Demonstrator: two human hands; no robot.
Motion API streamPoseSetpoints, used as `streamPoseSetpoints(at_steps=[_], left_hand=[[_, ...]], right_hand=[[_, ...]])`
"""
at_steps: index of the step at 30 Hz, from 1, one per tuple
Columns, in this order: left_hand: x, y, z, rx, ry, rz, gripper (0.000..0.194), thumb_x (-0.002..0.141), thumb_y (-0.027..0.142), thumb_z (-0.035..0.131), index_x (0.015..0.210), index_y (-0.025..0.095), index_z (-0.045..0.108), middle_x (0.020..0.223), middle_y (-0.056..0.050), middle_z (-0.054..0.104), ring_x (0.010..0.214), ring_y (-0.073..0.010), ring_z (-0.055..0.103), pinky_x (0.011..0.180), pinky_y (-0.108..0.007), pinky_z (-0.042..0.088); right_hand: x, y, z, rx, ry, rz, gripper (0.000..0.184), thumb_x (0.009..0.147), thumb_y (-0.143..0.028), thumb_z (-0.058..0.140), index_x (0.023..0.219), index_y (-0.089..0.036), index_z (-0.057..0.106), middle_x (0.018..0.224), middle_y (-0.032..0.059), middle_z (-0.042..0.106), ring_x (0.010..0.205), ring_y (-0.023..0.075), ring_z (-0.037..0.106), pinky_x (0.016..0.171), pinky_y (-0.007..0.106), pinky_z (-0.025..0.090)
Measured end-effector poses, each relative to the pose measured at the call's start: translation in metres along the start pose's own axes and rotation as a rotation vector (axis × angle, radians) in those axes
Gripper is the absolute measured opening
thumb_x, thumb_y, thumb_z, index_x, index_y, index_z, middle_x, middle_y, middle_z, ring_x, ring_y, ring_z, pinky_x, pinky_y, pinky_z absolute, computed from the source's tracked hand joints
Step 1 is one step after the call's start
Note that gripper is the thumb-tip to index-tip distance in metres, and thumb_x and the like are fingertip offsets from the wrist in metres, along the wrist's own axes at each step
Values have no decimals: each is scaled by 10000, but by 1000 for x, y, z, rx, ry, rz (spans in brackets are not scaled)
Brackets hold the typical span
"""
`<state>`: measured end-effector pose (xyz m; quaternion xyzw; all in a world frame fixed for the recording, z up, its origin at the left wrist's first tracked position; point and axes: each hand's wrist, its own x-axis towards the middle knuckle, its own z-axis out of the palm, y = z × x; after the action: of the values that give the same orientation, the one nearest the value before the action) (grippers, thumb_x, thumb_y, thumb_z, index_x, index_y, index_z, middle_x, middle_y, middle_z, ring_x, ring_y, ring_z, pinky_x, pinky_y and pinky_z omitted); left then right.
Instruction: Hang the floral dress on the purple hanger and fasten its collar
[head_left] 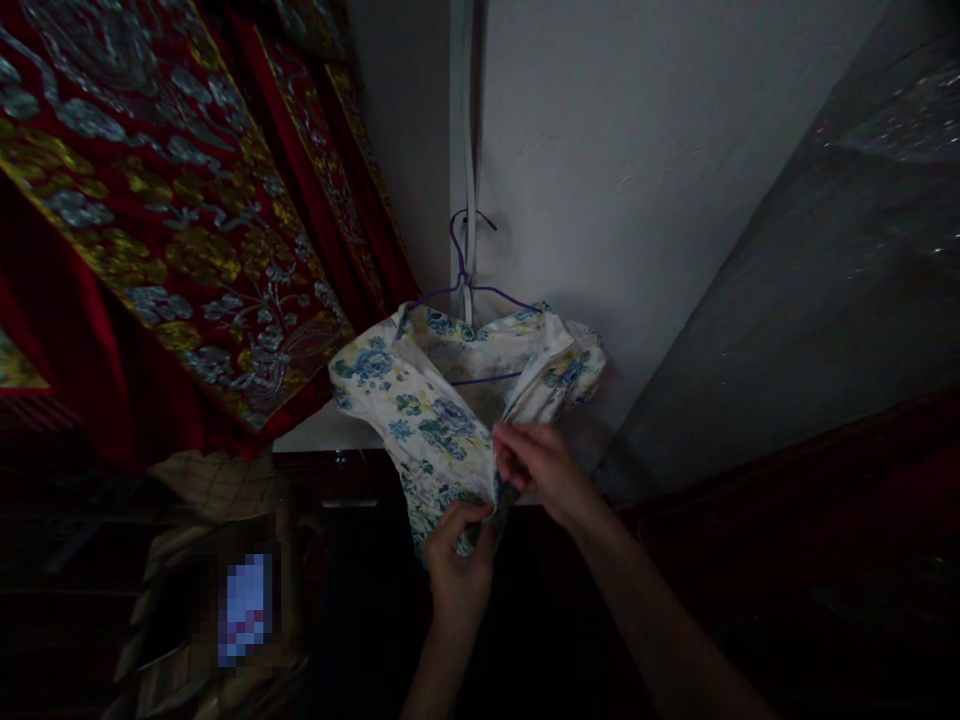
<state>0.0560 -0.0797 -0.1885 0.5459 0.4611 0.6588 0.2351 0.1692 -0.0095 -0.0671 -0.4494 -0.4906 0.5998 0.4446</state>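
A white floral shirt [442,410] with blue, green and yellow flowers hangs on a purple hanger [491,292], its front parted at the neck. My left hand [457,550] pinches the front edge low down, thumb and fingers closed on the cloth. Slightly higher and to the right, my right hand [536,462] is closed on the same front opening, fingers curled together at the edge. Whether a button lies between the fingers is too dark to see. The lower part of the shirt is hidden behind my hands and in shadow.
Red cloth [217,220] embroidered in gold and silver hangs at the left. Behind the shirt is a pale wall [585,150] with a vertical strip. A chair-like wooden piece [172,540] with a blurred bright screen [246,605] stands lower left. Grey plastic-like sheeting [810,270] covers the right.
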Motion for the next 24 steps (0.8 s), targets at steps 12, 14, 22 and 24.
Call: streamPoseSetpoints(at_steps=[12,14,22,24], left_hand=[[31,-4,-4,140,-276,41,119,805,76,639,815,189,675,795,-19,696,752,-178,665,707,-270,510],[55,16,-14,173,-303,120,148,829,109,664,947,195,682,896,-34,714,833,-190,676,767,-292,528],[207,118,-23,344,-231,649,328,982,270,556,1302,205,590,1374,-125,576,996,-197,632,805,-316,521],[226,127,-20,414,-407,626,197,969,292,574,1095,167,661,1131,-91,687,913,-199,646,770,-301,503]], right_hand=[[41,-80,12,78,20,-258,287,885,-326,581,639,-179,573,452,-15,592,326,58,445,326,159,266],[37,-71,9,101,27,-318,291,845,-391,612,645,-185,565,456,-30,579,333,60,445,332,164,275],[30,-69,9,-1,-26,-378,286,869,-393,579,650,-210,564,472,-34,565,387,77,475,390,190,336],[29,-69,7,-16,-18,-381,295,879,-400,577,652,-213,560,477,-36,564,390,78,469,398,197,337]])
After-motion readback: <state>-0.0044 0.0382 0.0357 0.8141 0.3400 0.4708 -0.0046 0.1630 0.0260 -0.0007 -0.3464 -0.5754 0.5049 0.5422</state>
